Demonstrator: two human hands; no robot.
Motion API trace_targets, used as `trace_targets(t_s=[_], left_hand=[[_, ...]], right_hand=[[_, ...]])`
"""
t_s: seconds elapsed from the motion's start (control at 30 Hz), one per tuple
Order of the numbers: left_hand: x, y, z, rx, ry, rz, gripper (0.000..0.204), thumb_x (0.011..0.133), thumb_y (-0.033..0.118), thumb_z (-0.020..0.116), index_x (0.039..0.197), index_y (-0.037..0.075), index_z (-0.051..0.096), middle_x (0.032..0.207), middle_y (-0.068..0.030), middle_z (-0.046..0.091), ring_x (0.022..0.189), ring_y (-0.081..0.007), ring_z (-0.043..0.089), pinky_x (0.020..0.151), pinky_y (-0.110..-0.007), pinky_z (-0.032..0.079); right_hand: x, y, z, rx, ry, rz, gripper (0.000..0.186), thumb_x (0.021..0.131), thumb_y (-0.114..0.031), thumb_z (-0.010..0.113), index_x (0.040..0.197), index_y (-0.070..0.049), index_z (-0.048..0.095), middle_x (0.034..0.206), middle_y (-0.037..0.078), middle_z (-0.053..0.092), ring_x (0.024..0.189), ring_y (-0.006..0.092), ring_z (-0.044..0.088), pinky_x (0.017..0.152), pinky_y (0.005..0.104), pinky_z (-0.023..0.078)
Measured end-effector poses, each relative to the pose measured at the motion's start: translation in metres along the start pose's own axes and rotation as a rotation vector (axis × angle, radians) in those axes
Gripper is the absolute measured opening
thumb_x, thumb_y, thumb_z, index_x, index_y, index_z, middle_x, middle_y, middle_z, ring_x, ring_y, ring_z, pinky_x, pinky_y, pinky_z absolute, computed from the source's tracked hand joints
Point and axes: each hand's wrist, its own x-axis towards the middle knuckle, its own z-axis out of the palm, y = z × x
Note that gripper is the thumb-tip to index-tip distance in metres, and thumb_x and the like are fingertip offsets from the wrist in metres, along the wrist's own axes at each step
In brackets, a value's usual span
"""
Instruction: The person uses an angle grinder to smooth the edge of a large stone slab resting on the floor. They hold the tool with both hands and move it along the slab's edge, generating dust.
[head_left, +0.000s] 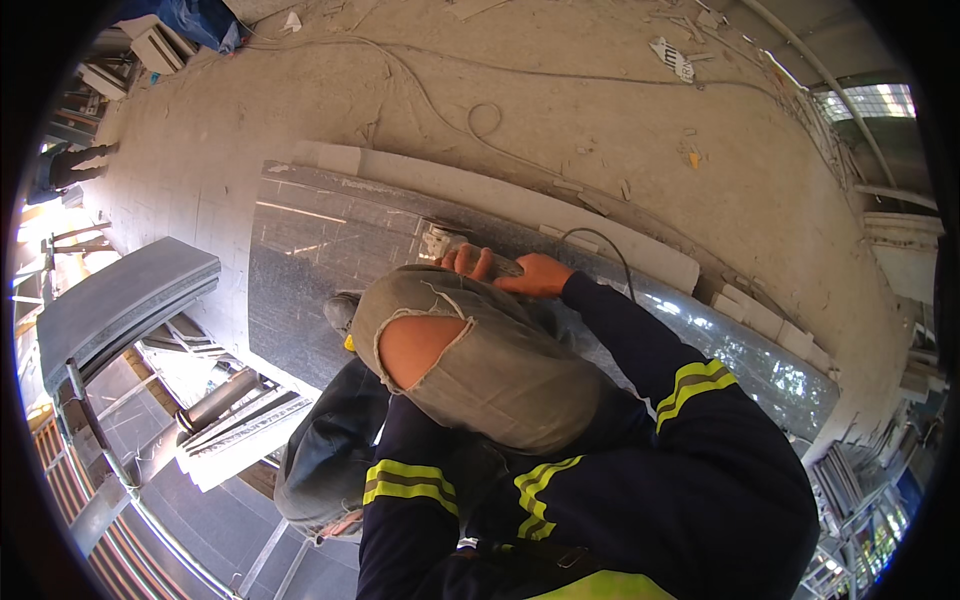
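Note:
A dusty angle grinder (pixel 508 266) lies low over a polished dark stone slab (pixel 330 222), its head (pixel 437 240) toward the left. My left hand (pixel 468 262) is wrapped round the grinder near its head; my raised knee covers part of that hand and the left forearm. Farther right, my right hand (pixel 538 275) grips the rear of the grinder's body. A black cord (pixel 622 262) arcs from behind that hand down to the slab. The knee, in torn grey trousers (pixel 530 390), rises just below both hands. Whether the disc touches the stone, I cannot tell.
Pale stone strips (pixel 520 205) run along the slab's far edge. At left, stacked grey slabs (pixel 130 300) rest by a metal frame (pixel 95 420). A long cable (pixel 560 75) crosses the dusty floor (pixel 330 100). Another person's legs (pixel 80 165) show at the far left.

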Motion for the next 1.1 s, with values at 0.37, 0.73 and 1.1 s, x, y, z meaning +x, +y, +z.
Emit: trace_targets(t_s=[0.37, 0.73, 1.1], left_hand=[[0.007, 0.026, -0.005, -0.003, -0.039, -0.039, 0.080, 0.079, 0.062, 0.067, 0.150, 0.025, 0.058, 0.151, -0.0181, 0.054, 0.133, -0.0451, 0.054, 0.113, -0.065, 0.035], [0.009, 0.031, -0.025, -0.034, -0.077, -0.041, 0.080, 0.079, 0.061, 0.067, 0.150, 0.025, 0.058, 0.151, -0.0184, 0.053, 0.132, -0.0450, 0.054, 0.115, -0.066, 0.034], [0.007, -0.022, -0.006, -0.049, -0.069, -0.032, 0.077, 0.080, 0.049, 0.073, 0.151, 0.024, 0.056, 0.152, -0.0190, 0.052, 0.133, -0.0444, 0.055, 0.112, -0.064, 0.037]], right_hand=[[-0.012, 0.018, 0.000, 0.004, 0.064, -0.053, 0.079, 0.083, -0.074, 0.069, 0.099, 0.003, 0.074, 0.087, 0.018, 0.075, 0.083, 0.0312, 0.074, 0.076, 0.0417, 0.055], [-0.023, 0.012, -0.005, 0.051, 0.012, 0.014, 0.085, 0.079, -0.078, 0.069, 0.103, 0.004, 0.077, 0.098, 0.022, 0.077, 0.092, 0.0331, 0.076, 0.081, 0.0427, 0.056], [0.023, -0.008, 0.007, -0.019, 0.020, -0.020, 0.091, 0.080, -0.076, 0.068, 0.113, 0.009, 0.075, 0.109, 0.029, 0.075, 0.104, 0.0396, 0.074, 0.090, 0.0449, 0.056]])
